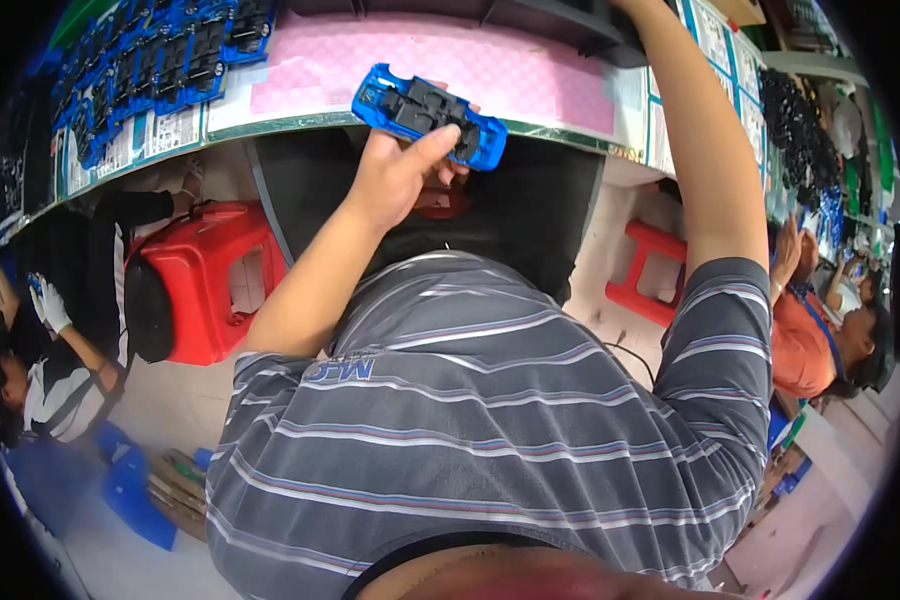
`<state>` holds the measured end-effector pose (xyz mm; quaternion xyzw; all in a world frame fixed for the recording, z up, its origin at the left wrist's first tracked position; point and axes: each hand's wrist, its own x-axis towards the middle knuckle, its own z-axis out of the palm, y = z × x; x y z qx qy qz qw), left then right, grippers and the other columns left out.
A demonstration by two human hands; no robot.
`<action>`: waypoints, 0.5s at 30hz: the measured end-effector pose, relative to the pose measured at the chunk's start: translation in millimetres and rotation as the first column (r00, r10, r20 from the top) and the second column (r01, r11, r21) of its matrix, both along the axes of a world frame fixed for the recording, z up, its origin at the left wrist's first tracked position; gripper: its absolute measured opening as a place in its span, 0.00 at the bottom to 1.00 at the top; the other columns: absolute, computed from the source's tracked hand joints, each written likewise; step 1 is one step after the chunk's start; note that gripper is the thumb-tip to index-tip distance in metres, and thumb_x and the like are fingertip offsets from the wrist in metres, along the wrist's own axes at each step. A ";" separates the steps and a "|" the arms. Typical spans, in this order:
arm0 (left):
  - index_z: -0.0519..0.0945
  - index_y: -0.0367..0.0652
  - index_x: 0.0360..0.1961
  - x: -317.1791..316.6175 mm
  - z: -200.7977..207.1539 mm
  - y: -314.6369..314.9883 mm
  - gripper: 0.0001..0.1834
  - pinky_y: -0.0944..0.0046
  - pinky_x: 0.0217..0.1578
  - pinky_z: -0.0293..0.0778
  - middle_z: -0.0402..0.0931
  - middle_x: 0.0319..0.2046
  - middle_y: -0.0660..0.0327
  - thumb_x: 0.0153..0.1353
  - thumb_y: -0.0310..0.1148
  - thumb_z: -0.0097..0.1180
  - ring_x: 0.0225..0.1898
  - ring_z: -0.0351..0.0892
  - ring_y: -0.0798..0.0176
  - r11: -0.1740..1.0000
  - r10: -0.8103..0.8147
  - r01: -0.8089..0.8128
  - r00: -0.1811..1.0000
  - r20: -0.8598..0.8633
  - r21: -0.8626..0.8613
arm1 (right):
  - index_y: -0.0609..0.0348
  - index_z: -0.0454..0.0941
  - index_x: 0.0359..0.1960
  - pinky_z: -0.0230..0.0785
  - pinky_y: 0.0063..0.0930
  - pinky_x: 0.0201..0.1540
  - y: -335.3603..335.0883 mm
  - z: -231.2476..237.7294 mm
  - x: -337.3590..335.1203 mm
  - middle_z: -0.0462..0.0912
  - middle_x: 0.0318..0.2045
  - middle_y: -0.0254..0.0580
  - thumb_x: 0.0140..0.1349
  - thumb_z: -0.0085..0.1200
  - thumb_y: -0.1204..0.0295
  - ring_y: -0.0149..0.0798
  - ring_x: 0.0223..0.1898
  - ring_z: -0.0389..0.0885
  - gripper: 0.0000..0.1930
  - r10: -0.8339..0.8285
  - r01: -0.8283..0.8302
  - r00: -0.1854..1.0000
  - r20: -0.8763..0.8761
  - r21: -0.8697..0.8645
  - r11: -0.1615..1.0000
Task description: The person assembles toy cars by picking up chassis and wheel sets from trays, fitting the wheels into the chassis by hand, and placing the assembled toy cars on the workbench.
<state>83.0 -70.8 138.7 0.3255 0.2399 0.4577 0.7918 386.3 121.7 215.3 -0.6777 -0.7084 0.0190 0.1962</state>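
Observation:
My left hand [413, 165] is closed around a blue toy car body [486, 142] with a black interior part [425, 108] set in it. The thumb presses on the black part, and the fingers pass underneath. I hold the car body just in front of the table's near edge, its open side facing up. My right forearm [685, 110] stretches to the far right, over the end of a dark grey tray [530, 27]. Its hand is cut off by the upper edge of the picture, so its fingers do not show.
Rows of similar blue car bodies [175, 65] lie at the table's left. A pink mat [315, 75] covers its middle. Red stools [210, 285] stand on both sides. Other people sit at far left and right [805, 340]. Black parts [800, 125] are heaped at right.

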 end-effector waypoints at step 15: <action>0.61 0.42 0.64 -27.4 -11.3 -5.4 0.31 0.68 0.30 0.75 0.75 0.54 0.48 0.62 0.33 0.59 0.36 0.81 0.62 0.997 0.068 -0.064 0.989 -0.133 0.039 | 0.65 0.83 0.33 0.74 0.40 0.38 -24.3 4.2 -49.4 0.83 0.27 0.55 0.51 0.70 0.60 0.52 0.32 0.82 0.18 0.081 -0.080 0.997 0.013 -0.098 0.992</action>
